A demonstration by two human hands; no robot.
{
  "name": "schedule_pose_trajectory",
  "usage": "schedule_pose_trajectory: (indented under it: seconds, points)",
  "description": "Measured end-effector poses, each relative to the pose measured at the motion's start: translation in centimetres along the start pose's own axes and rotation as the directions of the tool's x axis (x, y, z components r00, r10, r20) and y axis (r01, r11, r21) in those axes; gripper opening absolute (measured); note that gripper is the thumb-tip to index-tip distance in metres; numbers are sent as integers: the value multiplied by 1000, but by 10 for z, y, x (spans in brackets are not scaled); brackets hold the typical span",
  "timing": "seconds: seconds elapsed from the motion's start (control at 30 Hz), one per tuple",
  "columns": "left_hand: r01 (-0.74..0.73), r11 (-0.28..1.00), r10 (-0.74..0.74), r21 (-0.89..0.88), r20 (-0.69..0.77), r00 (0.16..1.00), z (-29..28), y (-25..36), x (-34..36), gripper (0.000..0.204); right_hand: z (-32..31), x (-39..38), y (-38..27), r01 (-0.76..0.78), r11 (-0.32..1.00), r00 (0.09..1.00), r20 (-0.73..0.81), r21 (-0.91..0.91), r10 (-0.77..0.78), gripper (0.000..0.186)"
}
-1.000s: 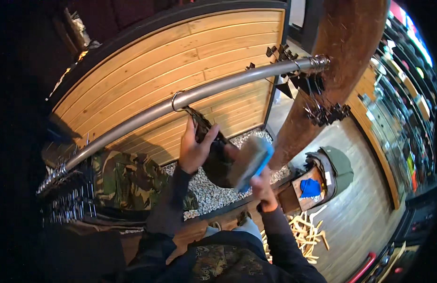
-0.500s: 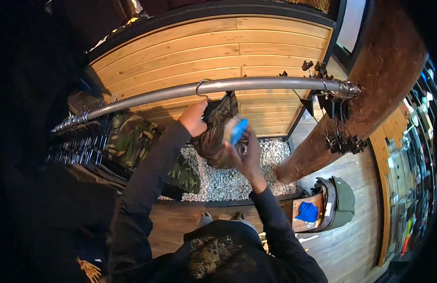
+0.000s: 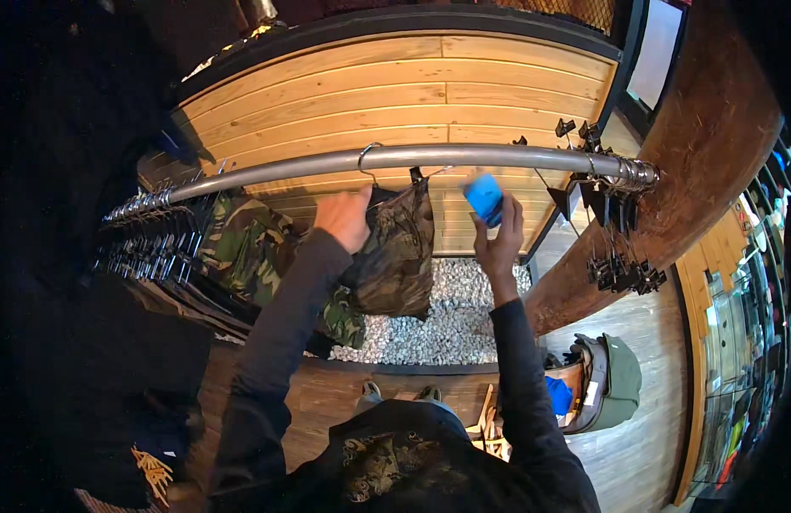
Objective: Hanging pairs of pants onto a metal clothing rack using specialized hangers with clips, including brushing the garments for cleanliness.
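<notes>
A pair of dark brown camouflage shorts or trousers (image 3: 395, 265) hangs from a hanger (image 3: 364, 162) on the metal rail (image 3: 472, 155). My left hand (image 3: 344, 218) is closed on the upper left edge of the garment, just under the hanger hook. To the right of the garment, my right hand (image 3: 501, 244) holds up a blue brush (image 3: 483, 197), apart from the cloth. The brush is slightly blurred, and its pale bristles hardly show.
Green camouflage trousers (image 3: 241, 248) and many packed hangers (image 3: 147, 244) fill the rail's left end. At its right, clip hangers (image 3: 617, 214) hang beside a thick brown post (image 3: 694, 145). White pebbles (image 3: 446, 316) lie below. Folded-looking bags or garments (image 3: 613, 385) stand on the floor.
My right hand has lifted the brush off the garment, up and to the right. The garment hangs flatter and wider now. My left hand keeps its hold near the hanger.
</notes>
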State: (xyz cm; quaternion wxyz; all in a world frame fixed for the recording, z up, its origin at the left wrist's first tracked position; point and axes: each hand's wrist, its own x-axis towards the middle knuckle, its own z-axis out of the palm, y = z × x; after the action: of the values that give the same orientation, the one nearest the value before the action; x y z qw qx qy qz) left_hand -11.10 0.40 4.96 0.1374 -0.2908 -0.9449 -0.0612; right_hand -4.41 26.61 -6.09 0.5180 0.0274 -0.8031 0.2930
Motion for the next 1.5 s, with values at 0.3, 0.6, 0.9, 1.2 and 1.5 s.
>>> schedule_pose_trajectory:
  seconds: [0.3, 0.6, 0.9, 1.2, 1.5]
  points:
    - [3, 995, 15, 95, -186, 982, 23, 32, -24, 67, 107, -136, 9, -674, 738, 684, 403, 30, 608, 58]
    - [-370, 875, 338, 312, 154, 929, 62, 37, -93, 50, 109, -104, -16, -778, 564, 609, 115, 275, 784, 58]
    - [-651, 683, 570, 332, 315, 759, 176, -15, -110, 35, 187, -286, 21, -918, 263, 163, 323, -297, 932, 71]
    - [-606, 778, 493, 165, 436, 753, 267, -52, -126, 39, 187, -256, 12, -955, 260, 269, 44, 144, 962, 66]
    - [-696, 718, 526, 10, 647, 552, 330, -41, -158, 53, 301, -480, 51, -972, -88, -135, 211, -216, 968, 71]
